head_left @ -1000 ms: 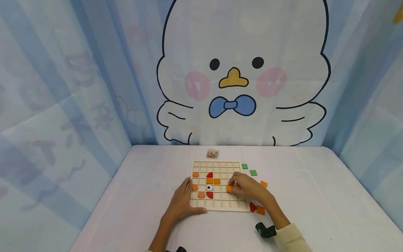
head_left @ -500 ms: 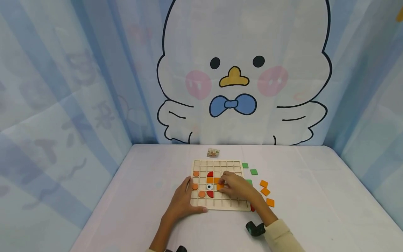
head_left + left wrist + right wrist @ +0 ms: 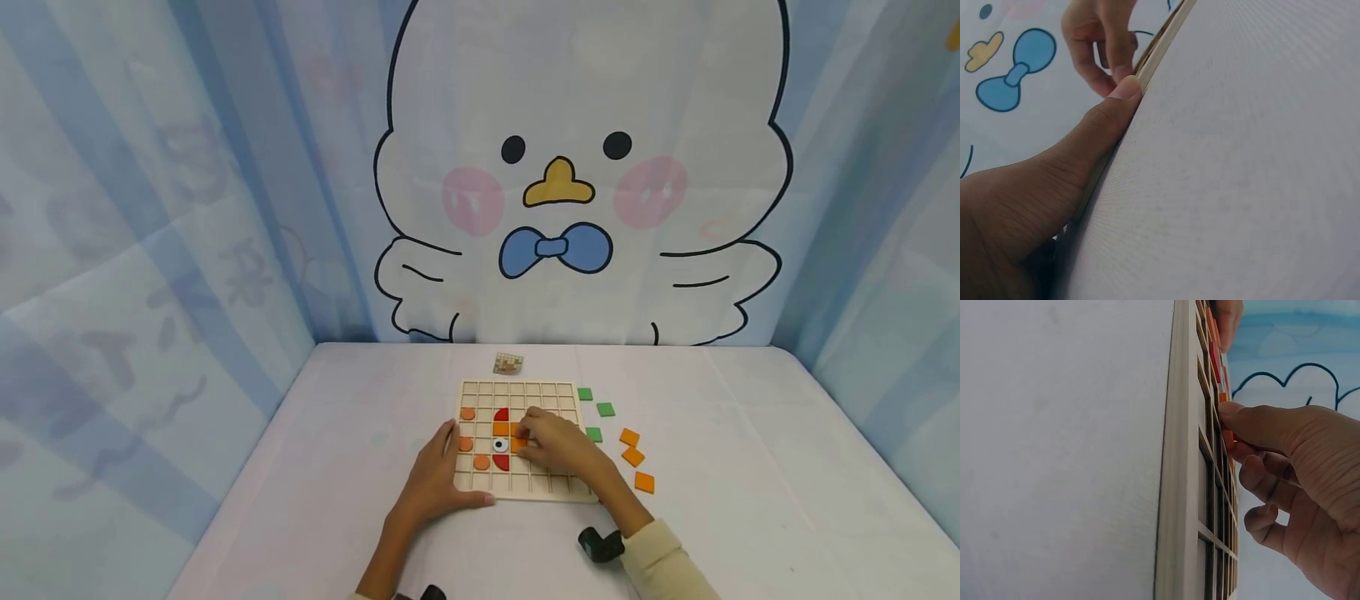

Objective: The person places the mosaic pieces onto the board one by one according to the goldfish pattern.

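In the head view, the left hand (image 3: 435,479) was laid around the near left corner of the gridded board (image 3: 543,483), its fingers stretched along the left edge and its thumb extended along the near edge; the rim was pressed rather than clasped. The right hand (image 3: 564,446) was held over the board, with an orange tile (image 3: 518,446) pinched between thumb and fingertips. Just left of those fingertips a black-and-white disc (image 3: 500,445) was set, with red quarter-round pieces (image 3: 501,414) above and below it. Orange discs (image 3: 482,462) were placed between the hands, nearer the left. To the right of the right hand, loose orange tiles (image 3: 644,482) and green tiles (image 3: 605,409) were spread on the worktop (image 3: 750,467).

In the left wrist view, the left thumb was pressed against the board's edge, the right hand being seen just beyond its tip.

In the right wrist view, the tile was gripped close to the grid, the remaining fingers bent; whether it was seated could not be told.
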Demonstrator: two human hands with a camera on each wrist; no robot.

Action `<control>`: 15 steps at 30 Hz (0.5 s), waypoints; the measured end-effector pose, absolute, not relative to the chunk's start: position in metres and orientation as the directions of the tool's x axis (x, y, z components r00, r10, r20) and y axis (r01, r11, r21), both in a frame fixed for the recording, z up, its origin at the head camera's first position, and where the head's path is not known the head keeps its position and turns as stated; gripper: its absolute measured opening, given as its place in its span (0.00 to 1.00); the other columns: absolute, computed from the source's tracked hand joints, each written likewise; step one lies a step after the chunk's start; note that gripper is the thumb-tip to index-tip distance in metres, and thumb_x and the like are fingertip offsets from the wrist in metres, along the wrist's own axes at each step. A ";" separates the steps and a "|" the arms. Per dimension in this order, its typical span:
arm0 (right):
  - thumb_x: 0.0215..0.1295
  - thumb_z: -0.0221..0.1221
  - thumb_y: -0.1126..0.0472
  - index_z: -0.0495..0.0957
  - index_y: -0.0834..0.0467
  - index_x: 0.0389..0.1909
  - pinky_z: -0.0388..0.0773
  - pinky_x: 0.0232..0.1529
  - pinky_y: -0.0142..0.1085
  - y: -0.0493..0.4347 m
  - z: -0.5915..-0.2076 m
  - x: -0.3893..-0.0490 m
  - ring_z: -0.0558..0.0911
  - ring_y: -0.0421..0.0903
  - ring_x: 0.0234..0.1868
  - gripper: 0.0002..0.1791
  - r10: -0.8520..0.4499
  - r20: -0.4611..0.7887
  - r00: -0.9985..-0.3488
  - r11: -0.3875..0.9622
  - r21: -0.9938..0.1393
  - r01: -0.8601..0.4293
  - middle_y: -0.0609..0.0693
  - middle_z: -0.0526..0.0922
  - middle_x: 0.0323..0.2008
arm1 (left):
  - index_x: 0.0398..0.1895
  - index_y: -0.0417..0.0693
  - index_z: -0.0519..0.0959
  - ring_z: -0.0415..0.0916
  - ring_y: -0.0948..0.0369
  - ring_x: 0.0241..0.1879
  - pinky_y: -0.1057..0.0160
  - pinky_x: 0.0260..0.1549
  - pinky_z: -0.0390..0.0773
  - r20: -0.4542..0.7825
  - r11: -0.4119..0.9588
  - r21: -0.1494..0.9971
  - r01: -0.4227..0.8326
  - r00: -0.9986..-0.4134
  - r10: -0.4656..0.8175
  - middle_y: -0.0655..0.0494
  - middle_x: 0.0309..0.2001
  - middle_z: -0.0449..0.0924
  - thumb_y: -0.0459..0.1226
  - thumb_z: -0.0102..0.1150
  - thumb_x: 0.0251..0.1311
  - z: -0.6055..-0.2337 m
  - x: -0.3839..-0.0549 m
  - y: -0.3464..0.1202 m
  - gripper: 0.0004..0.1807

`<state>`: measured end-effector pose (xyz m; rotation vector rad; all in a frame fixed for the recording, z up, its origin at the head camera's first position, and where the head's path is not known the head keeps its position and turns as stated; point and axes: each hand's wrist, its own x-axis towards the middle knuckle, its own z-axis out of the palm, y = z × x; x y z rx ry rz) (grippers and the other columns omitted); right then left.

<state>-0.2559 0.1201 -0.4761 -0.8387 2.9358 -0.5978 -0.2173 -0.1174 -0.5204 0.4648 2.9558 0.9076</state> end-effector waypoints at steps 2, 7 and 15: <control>0.61 0.67 0.54 0.83 0.56 0.43 0.74 0.35 0.31 0.120 -0.475 -0.256 0.71 0.38 0.32 0.13 -0.511 0.076 -0.856 0.781 -0.375 -0.500 0.45 0.78 0.41 | 0.76 0.36 0.48 0.54 0.44 0.73 0.44 0.69 0.62 0.076 0.784 0.556 0.276 -0.956 0.283 0.41 0.76 0.46 0.70 0.70 0.34 -0.520 -0.218 -0.117 0.73; 0.60 0.68 0.55 0.83 0.56 0.42 0.77 0.40 0.34 0.121 -0.474 -0.255 0.72 0.38 0.33 0.12 -0.503 0.082 -0.860 0.783 -0.377 -0.494 0.45 0.78 0.41 | 0.77 0.37 0.48 0.54 0.45 0.73 0.44 0.69 0.61 0.069 0.787 0.556 0.267 -0.959 0.276 0.42 0.77 0.47 0.70 0.70 0.34 -0.518 -0.218 -0.117 0.73; 0.61 0.67 0.55 0.83 0.56 0.43 0.77 0.40 0.34 0.122 -0.474 -0.253 0.72 0.38 0.33 0.13 -0.487 0.066 -0.871 0.782 -0.410 -0.469 0.44 0.77 0.40 | 0.77 0.37 0.47 0.54 0.45 0.73 0.43 0.69 0.61 0.066 0.784 0.561 0.266 -0.958 0.278 0.42 0.77 0.47 0.71 0.70 0.33 -0.520 -0.216 -0.118 0.74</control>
